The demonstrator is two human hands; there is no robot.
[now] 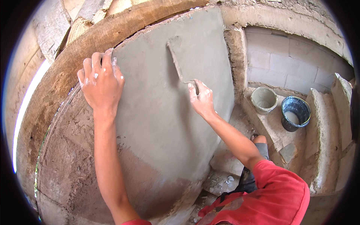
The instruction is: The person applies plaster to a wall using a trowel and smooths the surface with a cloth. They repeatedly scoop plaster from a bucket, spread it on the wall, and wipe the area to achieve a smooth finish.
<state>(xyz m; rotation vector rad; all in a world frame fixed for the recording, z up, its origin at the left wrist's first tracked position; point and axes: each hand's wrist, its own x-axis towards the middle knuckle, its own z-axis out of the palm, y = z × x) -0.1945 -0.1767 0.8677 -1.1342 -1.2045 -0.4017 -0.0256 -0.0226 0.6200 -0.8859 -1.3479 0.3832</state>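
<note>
My right hand (202, 98) is closed round the handle of a trowel (175, 61), whose long thin blade shows nearly edge-on against the wet grey plaster (150, 82). The blade points up and away from the hand and casts a shadow on the wall. At the wall's upper left, my left hand (100, 84) grips the edge of a curved wooden beam (71, 71) with bent fingers; their tips are partly hidden. White smears mark both hands. Below the smooth plaster lies a rough brown part of the wall (71, 165).
To the right, a grey bucket (264, 99) and a dark bucket (287, 123) with pale liquid stand on a concrete ledge (268, 125). Farther right rise rough concrete slabs (320, 138). A block wall (288, 56) stands behind. My foot (259, 139) is near the ledge.
</note>
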